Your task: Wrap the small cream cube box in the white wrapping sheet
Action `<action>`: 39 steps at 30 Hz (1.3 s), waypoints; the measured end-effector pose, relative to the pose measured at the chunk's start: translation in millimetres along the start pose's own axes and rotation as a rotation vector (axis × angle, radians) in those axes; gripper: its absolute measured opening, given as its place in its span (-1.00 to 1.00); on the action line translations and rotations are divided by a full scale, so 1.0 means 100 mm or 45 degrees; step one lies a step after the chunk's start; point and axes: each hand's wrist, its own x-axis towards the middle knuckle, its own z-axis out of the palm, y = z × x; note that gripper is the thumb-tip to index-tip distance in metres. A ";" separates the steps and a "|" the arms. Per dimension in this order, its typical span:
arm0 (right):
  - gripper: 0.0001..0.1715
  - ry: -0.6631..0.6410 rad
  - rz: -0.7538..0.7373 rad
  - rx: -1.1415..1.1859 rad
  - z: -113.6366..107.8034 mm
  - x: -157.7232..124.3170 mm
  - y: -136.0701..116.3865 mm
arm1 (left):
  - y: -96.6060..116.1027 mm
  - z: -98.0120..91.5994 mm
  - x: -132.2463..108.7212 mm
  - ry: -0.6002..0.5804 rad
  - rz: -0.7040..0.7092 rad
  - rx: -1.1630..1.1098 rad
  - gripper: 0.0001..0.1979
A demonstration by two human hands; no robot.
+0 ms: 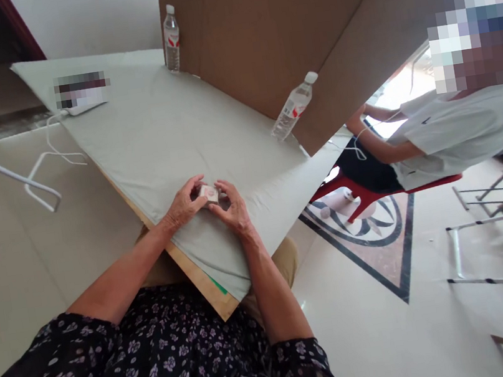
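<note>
Near the table corner closest to me, both hands hold one small whitish box [209, 193] with reddish print on its top face. It could be a stack of cards, but it is too small to tell. My left hand [188, 200] is curled round its left side, the thumb along the near edge. From the right, my right hand [232, 209] grips it with bent fingers and thumb. The fingers partly cover the sides of the box, which is at or just above the cloth-covered table [142, 123].
A cardboard panel [267, 41] stands across the table's far side. Two water bottles stand by it, one upright [171, 40], one appearing tilted [295, 106]. A white device [86, 103] with a cable lies at the far left. Another person [454, 120] sits beyond the panel.
</note>
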 end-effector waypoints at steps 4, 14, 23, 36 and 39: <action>-0.45 0.064 -0.051 -0.093 -0.04 -0.04 -0.07 | 0.00 0.00 -0.03 -0.001 -0.004 -0.024 -0.30; -0.80 -0.018 -0.078 -0.444 -0.25 0.04 -0.27 | 0.10 0.01 -0.10 -0.008 -0.002 0.052 -0.33; -0.72 -0.304 -0.333 -0.838 -0.34 0.22 -0.57 | 0.22 0.03 -0.12 -0.012 0.040 0.156 -0.35; -0.77 -0.208 -0.171 -0.736 -0.34 0.40 -0.48 | 0.13 0.11 -0.15 0.004 0.096 0.457 -0.15; -0.77 -0.222 -0.098 -0.652 -0.35 0.49 -0.46 | 0.12 0.11 -0.15 -0.012 0.113 0.464 -0.13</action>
